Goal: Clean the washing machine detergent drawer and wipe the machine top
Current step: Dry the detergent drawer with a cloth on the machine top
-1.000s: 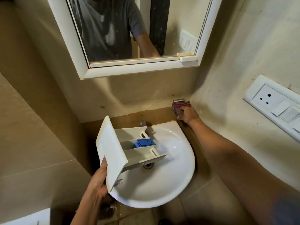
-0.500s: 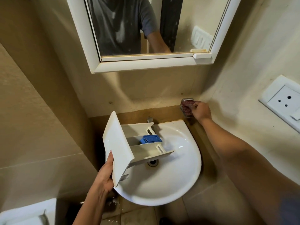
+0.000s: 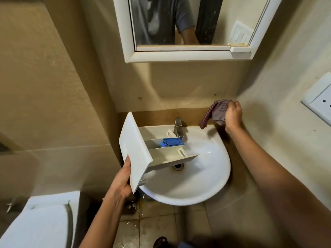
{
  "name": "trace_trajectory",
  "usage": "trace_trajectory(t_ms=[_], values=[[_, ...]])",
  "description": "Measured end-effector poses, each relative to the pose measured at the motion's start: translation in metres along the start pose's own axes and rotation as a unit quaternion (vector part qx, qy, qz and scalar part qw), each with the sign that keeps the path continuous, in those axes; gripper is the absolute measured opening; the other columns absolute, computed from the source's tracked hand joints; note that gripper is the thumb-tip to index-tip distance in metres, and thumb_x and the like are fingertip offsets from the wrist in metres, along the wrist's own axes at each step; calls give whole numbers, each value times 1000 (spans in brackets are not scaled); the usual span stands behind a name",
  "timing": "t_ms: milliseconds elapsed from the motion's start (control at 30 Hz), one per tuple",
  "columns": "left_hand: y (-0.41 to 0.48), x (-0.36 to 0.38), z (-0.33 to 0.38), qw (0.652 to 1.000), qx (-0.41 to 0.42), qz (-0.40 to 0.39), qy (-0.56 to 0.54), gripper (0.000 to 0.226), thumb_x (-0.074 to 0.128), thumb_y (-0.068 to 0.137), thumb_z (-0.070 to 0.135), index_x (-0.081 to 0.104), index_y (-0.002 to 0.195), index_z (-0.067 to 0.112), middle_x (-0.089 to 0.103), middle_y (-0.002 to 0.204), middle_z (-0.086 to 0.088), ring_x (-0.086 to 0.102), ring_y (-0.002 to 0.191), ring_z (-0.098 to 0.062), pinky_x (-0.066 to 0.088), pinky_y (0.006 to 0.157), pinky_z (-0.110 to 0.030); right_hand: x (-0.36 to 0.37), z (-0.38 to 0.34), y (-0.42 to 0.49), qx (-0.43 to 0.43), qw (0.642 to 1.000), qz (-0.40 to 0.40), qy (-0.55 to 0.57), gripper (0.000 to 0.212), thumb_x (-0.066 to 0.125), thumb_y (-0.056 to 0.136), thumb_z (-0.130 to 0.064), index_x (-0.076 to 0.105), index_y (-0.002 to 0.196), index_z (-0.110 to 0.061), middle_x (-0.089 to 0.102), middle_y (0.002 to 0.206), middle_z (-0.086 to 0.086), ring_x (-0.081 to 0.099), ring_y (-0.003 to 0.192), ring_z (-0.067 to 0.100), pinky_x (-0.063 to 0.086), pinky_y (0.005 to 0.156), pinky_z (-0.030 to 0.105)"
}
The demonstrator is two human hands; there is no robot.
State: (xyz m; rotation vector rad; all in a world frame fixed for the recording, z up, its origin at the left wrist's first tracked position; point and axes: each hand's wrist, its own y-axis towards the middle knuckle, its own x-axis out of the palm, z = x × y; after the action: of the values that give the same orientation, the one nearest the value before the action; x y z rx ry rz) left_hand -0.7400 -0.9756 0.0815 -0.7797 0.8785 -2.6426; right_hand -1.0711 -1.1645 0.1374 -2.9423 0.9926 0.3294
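Small bathroom corner. Beige walls, stained and scuffed. The lower left wall is large beige tile with one horizontal seam. White-framed mirror on the back wall, above a round white basin. Chrome tap at the basin's rear, rust-ringed drain in the middle. A brown ledge runs along the wall behind the basin. White socket plate on the right wall, cut by the frame edge. Another white switch plate shows only as a mirror reflection. Floor is beige tile, dirty, with white specks. White cistern at bottom left. Light is dim and warm, and the mirror throws a shadow on the wall below it.
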Motion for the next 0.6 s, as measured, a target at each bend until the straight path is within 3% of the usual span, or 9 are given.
trace_trajectory(t_ms=[133, 233, 300, 367, 467, 533, 600], values=[[-26, -14, -20, 999, 13, 18, -46, 37, 49, 95, 41, 65, 105, 9, 74, 69, -6, 69, 51, -19, 56, 40, -35, 14, 0, -31, 69, 992, -104, 12, 24, 38, 99, -23, 57, 110, -11, 60, 99, 10, 61, 92, 29, 49, 63, 20], [-58, -26, -36, 996, 18, 55, -60, 40, 46, 96, 45, 64, 99, 9, 71, 62, -7, 68, 48, -18, 55, 39, -38, 25, 3, -58, 172, 964, -203, 27, 29, 33, 98, -14, 60, 104, -6, 69, 100, 17, 67, 82, 30, 55, 62, 30], [-78, -42, -51, 993, 29, 78, -84, 43, 50, 93, 47, 64, 102, 7, 72, 66, -9, 69, 51, -21, 54, 38, -38, 32, 3, -80, 218, 942, -252, 25, 33, 32, 97, -10, 64, 94, -4, 73, 83, 14, 69, 73, 30, 57, 65, 40], [-100, -62, -66, 987, 45, 117, -104, 54, 56, 85, 53, 64, 111, 6, 72, 80, -15, 71, 58, -26, 54, 42, -39, 38, 1, -108, 244, 921, -302, 22, 34, 33, 99, -13, 64, 87, -5, 70, 60, 6, 68, 62, 24, 57, 60, 38], [-141, -86, -89, 975, 68, 151, -146, 57, 57, 79, 56, 64, 111, 10, 70, 86, -17, 70, 60, -25, 55, 42, -42, 47, -1, -153, 277, 887, -367, 33, 38, 33, 100, -25, 63, 83, -8, 69, 56, 6, 67, 64, 24, 53, 49, 29], [-172, -102, -103, 962, 88, 172, -191, 40, 53, 88, 50, 65, 100, 14, 71, 70, -9, 69, 54, -21, 56, 41, -41, 55, -1, -187, 301, 857, -415, 58, 39, 37, 98, -35, 62, 82, -9, 70, 61, 8, 68, 66, 25, 55, 54, 31], [-202, -120, -115, 946, 100, 206, -228, 38, 52, 91, 48, 65, 99, 13, 70, 64, -6, 68, 51, -21, 55, 40, -39, 67, -2, -224, 325, 819, -468, 66, 42, 50, 93, -47, 63, 87, -8, 72, 73, 11, 68, 77, 27, 57, 73, 43]])
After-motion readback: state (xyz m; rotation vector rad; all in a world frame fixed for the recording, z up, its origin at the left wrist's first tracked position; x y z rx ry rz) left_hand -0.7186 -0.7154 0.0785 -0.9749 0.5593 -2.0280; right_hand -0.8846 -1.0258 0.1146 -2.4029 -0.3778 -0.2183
